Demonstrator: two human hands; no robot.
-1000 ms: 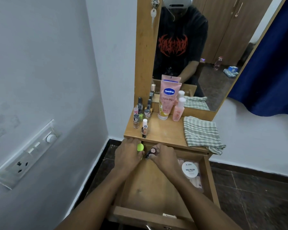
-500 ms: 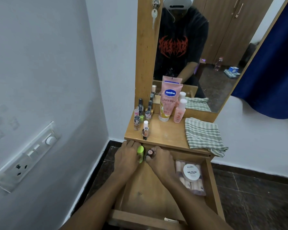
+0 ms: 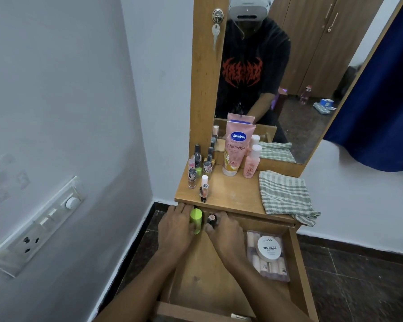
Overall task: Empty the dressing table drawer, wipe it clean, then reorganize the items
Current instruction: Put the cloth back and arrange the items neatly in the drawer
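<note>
The wooden drawer (image 3: pixel 299 270) of the dressing table is pulled open below me. At its far left corner my left hand (image 3: pixel 176 231) holds a lime-green bottle (image 3: pixel 196 220) upright. Right beside it my right hand (image 3: pixel 226 238) grips a small dark bottle with a pink cap (image 3: pixel 211 220). A clear pack of pale tubes (image 3: pixel 269 267) lies in the drawer's right side, with a round white nail polish remover tub (image 3: pixel 269 247) resting on it. The rest of the drawer floor is bare wood.
On the table top (image 3: pixel 233 194) stand several nail polish bottles (image 3: pixel 199 168), a pink Vaseline tube (image 3: pixel 235 149) and a small pink bottle (image 3: pixel 251 162). A green checked cloth (image 3: pixel 285 196) lies at the right. A mirror (image 3: pixel 277 66) rises behind; a wall closes the left.
Both hands have stayed at the drawer's far left corner with their bottles. The view shifted slightly, showing more of the tube pack and tub on the right.
</note>
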